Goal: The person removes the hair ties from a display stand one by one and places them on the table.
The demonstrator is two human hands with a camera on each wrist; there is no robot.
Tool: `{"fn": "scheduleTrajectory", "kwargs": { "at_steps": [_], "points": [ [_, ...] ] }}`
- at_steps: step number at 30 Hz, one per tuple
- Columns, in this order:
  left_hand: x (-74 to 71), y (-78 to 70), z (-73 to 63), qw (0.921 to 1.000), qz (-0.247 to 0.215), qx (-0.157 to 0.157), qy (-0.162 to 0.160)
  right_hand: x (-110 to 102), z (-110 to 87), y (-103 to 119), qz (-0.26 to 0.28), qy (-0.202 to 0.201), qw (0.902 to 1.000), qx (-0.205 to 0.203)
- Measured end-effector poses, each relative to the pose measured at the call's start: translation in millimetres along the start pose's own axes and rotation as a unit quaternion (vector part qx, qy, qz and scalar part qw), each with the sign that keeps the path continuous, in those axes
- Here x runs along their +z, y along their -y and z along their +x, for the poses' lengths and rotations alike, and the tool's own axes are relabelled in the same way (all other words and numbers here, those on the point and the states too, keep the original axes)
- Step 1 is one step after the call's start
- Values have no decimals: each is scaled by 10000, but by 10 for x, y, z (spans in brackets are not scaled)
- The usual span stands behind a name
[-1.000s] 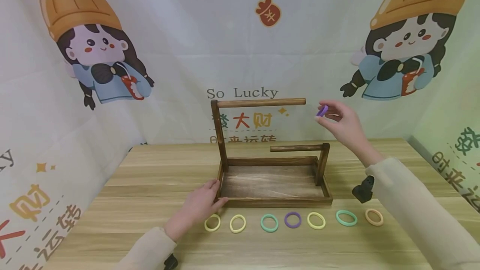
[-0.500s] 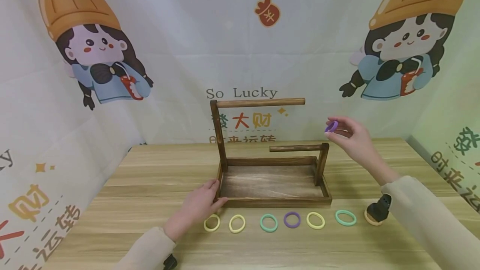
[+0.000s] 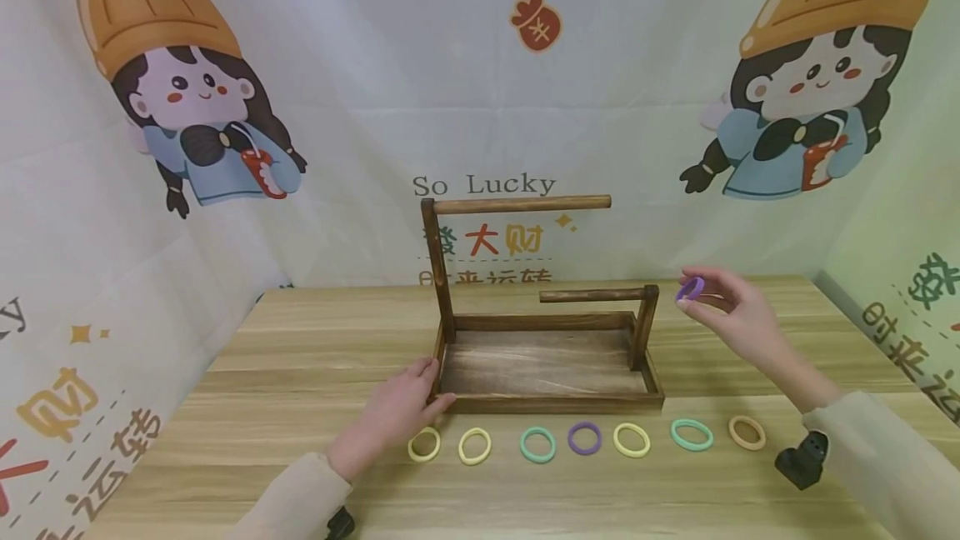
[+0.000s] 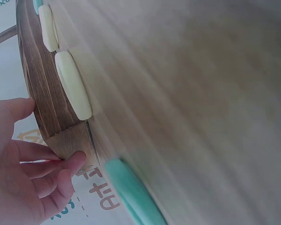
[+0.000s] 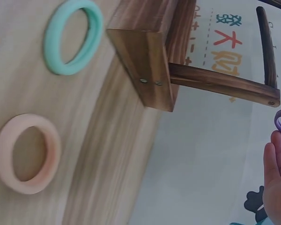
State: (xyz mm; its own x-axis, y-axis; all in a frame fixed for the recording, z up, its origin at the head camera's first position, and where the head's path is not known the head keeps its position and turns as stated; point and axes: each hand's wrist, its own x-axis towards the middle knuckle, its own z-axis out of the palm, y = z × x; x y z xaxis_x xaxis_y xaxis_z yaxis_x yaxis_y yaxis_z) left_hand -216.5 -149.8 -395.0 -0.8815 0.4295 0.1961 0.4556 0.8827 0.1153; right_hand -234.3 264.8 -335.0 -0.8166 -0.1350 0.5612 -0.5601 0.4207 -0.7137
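Note:
My right hand [image 3: 738, 319] pinches a purple ring [image 3: 697, 287] between thumb and fingertips. It hovers to the right of the wooden rack's short upright, apart from the rack. The brown wooden rack [image 3: 543, 405] has a shallow tray base. A tall post at its left carries a long upper bar [image 3: 525, 205]; the short post at its right carries a lower bar [image 3: 588, 296]. Both bars are bare. My left hand [image 3: 397, 402] grips the tray's front left corner. In the left wrist view, the thumb and fingers lie on either side of that corner [image 4: 68, 140].
Several rings lie in a row before the rack: yellow [image 3: 475, 461], green [image 3: 537, 460], purple [image 3: 585, 452] and, at the right end, peach [image 3: 747, 447]. Beside my left hand lies another green ring [image 4: 133, 194]. A printed cloth [image 3: 360, 107] hangs behind the wooden table [image 3: 300, 340].
My right hand has moved down and to the right with the purple ring, away from the upper bar's tip. The left hand and the rack have stayed put.

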Motion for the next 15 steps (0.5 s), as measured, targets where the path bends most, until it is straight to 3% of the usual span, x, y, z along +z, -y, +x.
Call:
{"fn": "scheduleTrajectory", "kwargs": {
  "at_steps": [15],
  "points": [
    [-9,-9,-5,9999,-22,-66,116,-202,-424,-175,1,299,9996,8]
  ]
}}
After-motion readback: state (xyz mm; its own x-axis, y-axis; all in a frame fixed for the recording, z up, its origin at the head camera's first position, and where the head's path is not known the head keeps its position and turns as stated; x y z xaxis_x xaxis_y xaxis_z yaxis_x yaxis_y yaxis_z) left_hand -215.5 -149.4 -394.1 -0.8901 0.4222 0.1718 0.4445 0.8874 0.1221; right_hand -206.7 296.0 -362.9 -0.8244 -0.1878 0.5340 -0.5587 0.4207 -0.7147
